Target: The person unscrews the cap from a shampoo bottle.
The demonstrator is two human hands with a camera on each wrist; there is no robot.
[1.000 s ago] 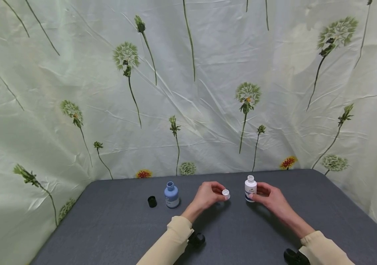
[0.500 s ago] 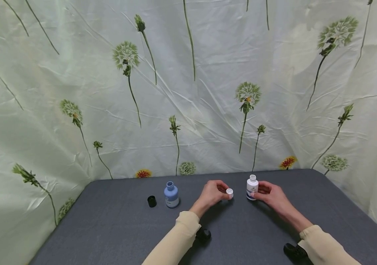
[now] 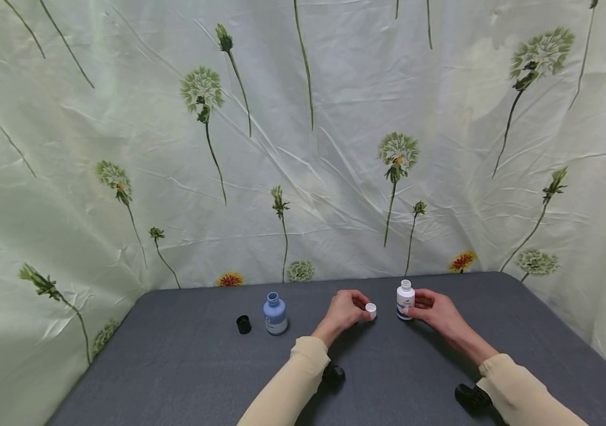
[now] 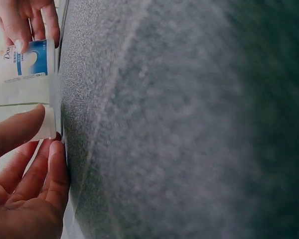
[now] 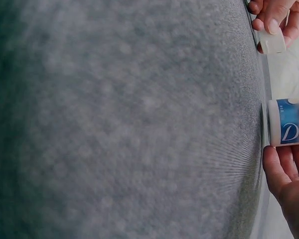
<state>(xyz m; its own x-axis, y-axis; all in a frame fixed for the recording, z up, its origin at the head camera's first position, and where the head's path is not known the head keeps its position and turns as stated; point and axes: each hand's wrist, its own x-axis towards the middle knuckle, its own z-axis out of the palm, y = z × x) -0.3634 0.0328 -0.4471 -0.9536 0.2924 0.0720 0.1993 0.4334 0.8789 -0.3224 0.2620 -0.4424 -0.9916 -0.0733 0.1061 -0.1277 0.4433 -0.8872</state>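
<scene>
Between thumb and fingers my left hand (image 3: pixel 342 312) pinches a small white bottle cap (image 3: pixel 370 312), its hollow side facing up. My right hand (image 3: pixel 440 315) grips a small white bottle (image 3: pixel 405 300) with a blue label, thumb in front and fingers on its right side. The bottle is upright with its threaded neck bare. A short gap separates cap and bottle. The left wrist view shows the cap (image 4: pixel 47 123) low over the cloth. In the right wrist view, the base of the bottle (image 5: pixel 283 122) is right at the table surface.
A blue bottle (image 3: pixel 275 315) stands uncapped left of my left hand, and a black cap (image 3: pixel 244 324) lies beside it. Dark grey cloth covers the table (image 3: pixel 175 367). A pale curtain (image 3: pixel 303 148) printed with dandelions hangs behind the back edge.
My left hand has moved a little to the right with the cap. The white bottle and my right hand have shifted slightly right and back. The blue bottle and black cap stay put.
</scene>
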